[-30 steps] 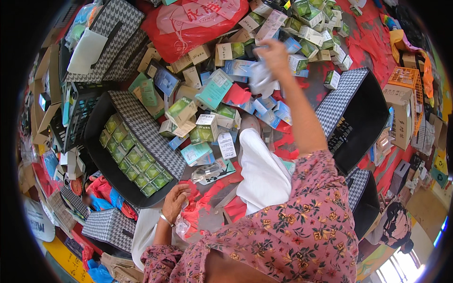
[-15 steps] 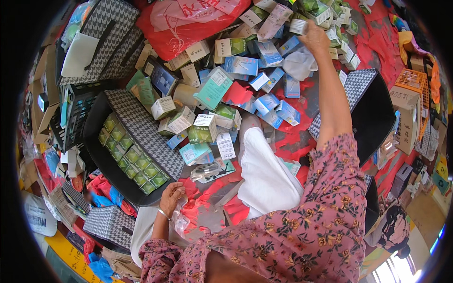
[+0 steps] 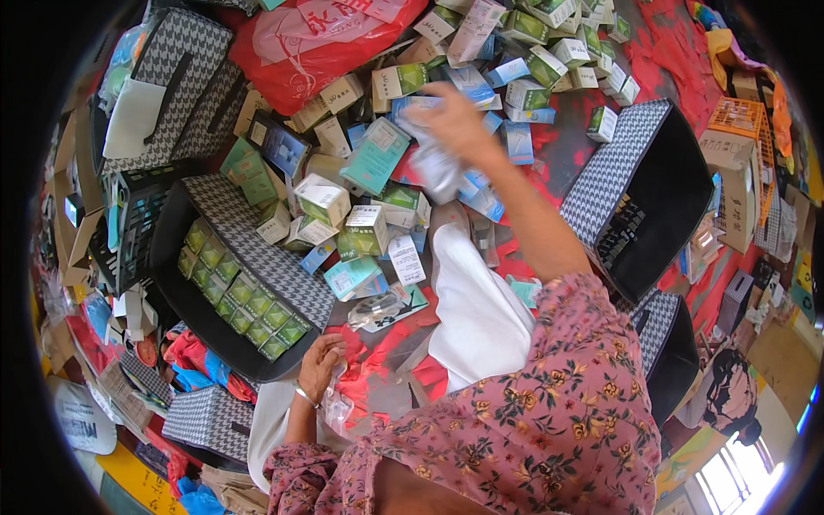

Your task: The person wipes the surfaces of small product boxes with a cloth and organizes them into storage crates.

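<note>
My right hand [image 3: 455, 127], smeared by motion, is over the middle of a heap of small cartons, with a crumpled white cloth or bag [image 3: 433, 167] in its grip. Under and around it lie blue-and-white cartons [image 3: 518, 142], a teal carton [image 3: 376, 154] and green-and-white cartons [image 3: 365, 232]. Low at the left, my left hand [image 3: 322, 367] stays by my knee with its fingers curled inward; whatever they may hold is hidden. Clear plastic film [image 3: 337, 408] lies beside that hand. A clear plastic piece [image 3: 374, 311] rests on a flat printed card just beyond it.
A black-lined houndstooth bin [image 3: 236, 365] at the left holds rows of green boxes. Another houndstooth bin [image 3: 669, 193] lies tipped at the right. A red plastic bag [image 3: 318, 51] sits at the far side. Torn red sheeting [image 3: 669, 64] covers parts of the floor.
My right hand has moved left from the far cartons, and the crumpled white thing has moved with it. The carton it was touching is out of the hand. The left hand has barely moved.
</note>
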The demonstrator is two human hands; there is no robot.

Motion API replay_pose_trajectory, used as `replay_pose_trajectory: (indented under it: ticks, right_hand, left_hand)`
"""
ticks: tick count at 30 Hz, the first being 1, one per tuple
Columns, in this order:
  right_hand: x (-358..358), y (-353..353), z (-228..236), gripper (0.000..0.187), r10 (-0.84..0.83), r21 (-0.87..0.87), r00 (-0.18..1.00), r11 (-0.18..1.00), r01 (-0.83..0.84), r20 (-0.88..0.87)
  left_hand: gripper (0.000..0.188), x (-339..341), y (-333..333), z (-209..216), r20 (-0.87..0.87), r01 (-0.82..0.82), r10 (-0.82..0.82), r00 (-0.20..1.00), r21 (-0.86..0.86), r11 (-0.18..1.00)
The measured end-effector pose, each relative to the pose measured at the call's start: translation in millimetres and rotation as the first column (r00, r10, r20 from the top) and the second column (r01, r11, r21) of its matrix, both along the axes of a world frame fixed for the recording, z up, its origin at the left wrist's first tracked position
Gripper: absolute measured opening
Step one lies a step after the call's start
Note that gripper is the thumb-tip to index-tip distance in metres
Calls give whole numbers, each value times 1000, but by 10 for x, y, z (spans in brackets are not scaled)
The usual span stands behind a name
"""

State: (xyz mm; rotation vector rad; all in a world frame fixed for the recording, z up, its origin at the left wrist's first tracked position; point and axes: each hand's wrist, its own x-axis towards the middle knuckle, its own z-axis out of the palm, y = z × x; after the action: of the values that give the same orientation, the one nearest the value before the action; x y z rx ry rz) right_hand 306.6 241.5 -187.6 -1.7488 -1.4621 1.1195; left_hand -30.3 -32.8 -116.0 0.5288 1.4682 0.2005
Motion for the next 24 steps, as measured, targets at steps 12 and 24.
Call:
replay_pose_trajectory:
  ticks: [12,24]
  right_hand:
    - [2404,588,-1181,56,-456,-36,885,887,461,98]
    - [706,-179,114,30,-224,-212,767,970,117,-602]
  left_hand:
    - [27,-114,-99,-171,-11,-33,33,999,8,999]
    - [29,83,-58,-50,17,-20,21,1000,-35,999]
